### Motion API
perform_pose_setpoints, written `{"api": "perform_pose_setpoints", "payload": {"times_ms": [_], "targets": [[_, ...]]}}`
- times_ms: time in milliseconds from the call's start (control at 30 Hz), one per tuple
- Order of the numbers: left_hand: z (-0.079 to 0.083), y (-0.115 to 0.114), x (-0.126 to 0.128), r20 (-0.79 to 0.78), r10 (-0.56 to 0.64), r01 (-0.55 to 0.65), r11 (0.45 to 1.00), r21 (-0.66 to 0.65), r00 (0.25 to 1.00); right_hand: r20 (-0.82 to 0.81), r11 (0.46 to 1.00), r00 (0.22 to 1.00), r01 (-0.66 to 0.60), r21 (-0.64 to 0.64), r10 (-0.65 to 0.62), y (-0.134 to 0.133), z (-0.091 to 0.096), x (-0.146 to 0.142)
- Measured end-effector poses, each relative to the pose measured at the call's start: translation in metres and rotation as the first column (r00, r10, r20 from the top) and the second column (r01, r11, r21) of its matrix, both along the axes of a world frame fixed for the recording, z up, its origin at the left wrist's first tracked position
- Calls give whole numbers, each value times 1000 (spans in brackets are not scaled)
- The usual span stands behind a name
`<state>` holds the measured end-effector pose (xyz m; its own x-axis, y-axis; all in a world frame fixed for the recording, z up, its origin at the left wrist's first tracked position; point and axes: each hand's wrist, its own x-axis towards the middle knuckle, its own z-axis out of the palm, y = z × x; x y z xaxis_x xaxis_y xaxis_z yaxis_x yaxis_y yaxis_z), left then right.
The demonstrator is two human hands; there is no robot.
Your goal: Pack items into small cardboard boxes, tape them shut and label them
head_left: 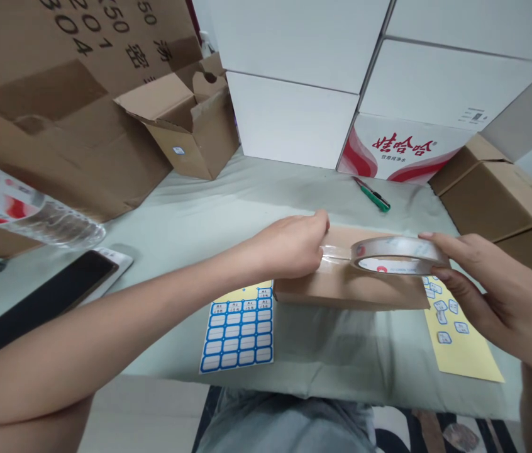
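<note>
A small brown cardboard box (365, 292) lies on the cloth in front of me. Over its left end, my left hand (297, 245) is curled with fingers closed on a strip of clear tape (334, 255); the fingertips are partly hidden. The strip runs along the top of the box towards a roll of clear tape (398, 248). Pinched between thumb and fingers, the roll is held by its right edge in my right hand (487, 283). It stands tilted just over the right half of the box.
A blue-bordered label sheet (238, 333) and a yellow sheet with stickers (468, 352) lie beside the box. Behind is a green cutter (374, 196). An open carton (209, 138), water bottle (30, 207) and phone (49, 299) are left; white cartons (294, 119) line the back.
</note>
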<state>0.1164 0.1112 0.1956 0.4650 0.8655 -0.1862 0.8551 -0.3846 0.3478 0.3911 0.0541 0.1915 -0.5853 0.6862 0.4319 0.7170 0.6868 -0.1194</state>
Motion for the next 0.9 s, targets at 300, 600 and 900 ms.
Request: {"api": "perform_pose_setpoints", "payload": {"times_ms": [300, 600, 900], "targets": [[-18, -26, 0, -99, -166, 192, 876, 442, 981, 46, 998, 997, -55, 23, 54, 4, 8, -9], [-64, -56, 7, -229, -285, 362, 632, 685, 931, 90, 999, 996, -17, -27, 19, 8, 11, -4], [-56, -66, 10, -281, -102, 269, 704, 657, 954, 145, 997, 988, 61, -36, -55, 2, 16, 13]]}}
